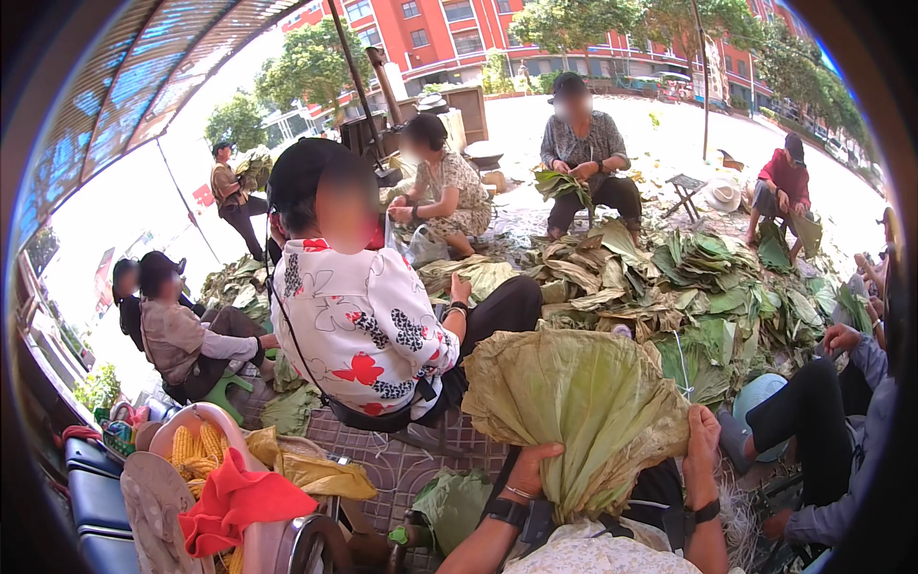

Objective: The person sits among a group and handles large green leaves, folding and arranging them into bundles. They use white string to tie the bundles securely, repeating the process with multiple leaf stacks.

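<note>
A stack of large dried leaves (581,402), apparently lotus leaves, spreads like a fan in front of me, yellow-green with brown, crinkled edges. My left hand (532,468) grips its lower left side, thumb on top and fingers hidden beneath. At the right edge, my right hand (703,436) pinches the leaves near its fingertips. The gathered lower end of the stack reaches down over my lap. Just beyond it lies a broad heap of similar leaves (595,280), some green and some brown. A white string (681,366) stands up against the greener leaves there.
Close on my left sits a person in a floral shirt (358,330); another person's bent leg (796,438) is at right. A pink basin (251,430) holds corn cobs (195,448) beside a red cloth (244,506). Several people handle leaves around the heap. White strands (739,516) hang near my right forearm.
</note>
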A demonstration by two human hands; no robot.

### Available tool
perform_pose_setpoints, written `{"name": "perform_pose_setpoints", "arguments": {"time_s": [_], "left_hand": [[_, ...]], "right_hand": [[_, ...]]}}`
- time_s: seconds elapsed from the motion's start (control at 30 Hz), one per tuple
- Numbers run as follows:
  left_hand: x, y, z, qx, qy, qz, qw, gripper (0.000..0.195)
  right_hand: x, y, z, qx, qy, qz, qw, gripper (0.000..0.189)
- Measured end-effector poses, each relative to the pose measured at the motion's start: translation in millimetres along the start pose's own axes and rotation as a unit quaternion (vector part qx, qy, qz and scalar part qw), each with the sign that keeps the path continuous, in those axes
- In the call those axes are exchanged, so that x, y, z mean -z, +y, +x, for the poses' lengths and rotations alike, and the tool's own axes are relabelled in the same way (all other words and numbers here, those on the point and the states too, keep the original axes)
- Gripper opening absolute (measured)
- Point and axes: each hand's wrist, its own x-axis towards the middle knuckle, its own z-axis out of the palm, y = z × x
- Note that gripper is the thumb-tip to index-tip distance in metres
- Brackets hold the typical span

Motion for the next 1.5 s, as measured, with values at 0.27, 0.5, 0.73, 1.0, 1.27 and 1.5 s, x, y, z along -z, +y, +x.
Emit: {"name": "perform_pose_setpoints", "arguments": {"time_s": [0.27, 0.5, 0.73, 1.0, 1.27, 1.5], "left_hand": [[-4, -2, -2, -0.024, 0.017, 0.037, 0.999, 0.037], [-5, -3, -2, -0.017, 0.017, 0.029, 0.999, 0.036], [2, -3, 0, -0.007, 0.018, 0.029, 0.999, 0.035], [-3, -3, -1, 0.001, 0.008, 0.008, 1.000, 0.037], [-2, -2, -4, -0.003, 0.014, 0.022, 1.000, 0.036], [-5, -2, -6, -0.011, 0.021, 0.039, 0.999, 0.036]], "right_hand": [[-6, -8, -4, 0.030, -0.005, -0.009, 0.999, 0.018], [-7, -3, -4, 0.034, 0.033, -0.014, 0.999, 0.018], [-4, -4, -4, 0.073, 0.030, -0.096, 0.992, 0.019], [3, 6, -1, 0.068, 0.041, -0.096, 0.992, 0.018], [1, 4, -3, 0.071, 0.047, -0.088, 0.992, 0.019], [4, 5, -4, 0.095, 0.058, -0.154, 0.982, 0.019]]}}
